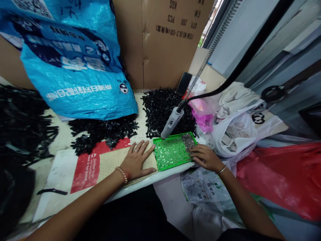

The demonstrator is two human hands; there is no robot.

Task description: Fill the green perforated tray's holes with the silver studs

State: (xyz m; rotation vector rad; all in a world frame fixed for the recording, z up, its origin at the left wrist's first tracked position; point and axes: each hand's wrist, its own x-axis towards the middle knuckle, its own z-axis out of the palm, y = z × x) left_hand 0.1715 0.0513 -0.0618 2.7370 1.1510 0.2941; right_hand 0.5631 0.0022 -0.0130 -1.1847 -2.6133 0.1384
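My left hand lies flat with spread fingers on a tan honeycomb-textured mat, its index fingertip at the left edge of a green tray. Small metal screws are heaped at the tray's right end, and rows of shiny heads fill the rest. My right hand rests at that right end, its fingers stretched over the screws and the rim. Nothing held shows in either hand. A grey electric screwdriver hangs tilted on a coiled spring, its lower end by the tray's far left corner.
Piles of black plastic parts lie behind the tray and at the left. A blue sack leans against a cardboard box. A dark phone, white plastic bags and a red bag are on the right.
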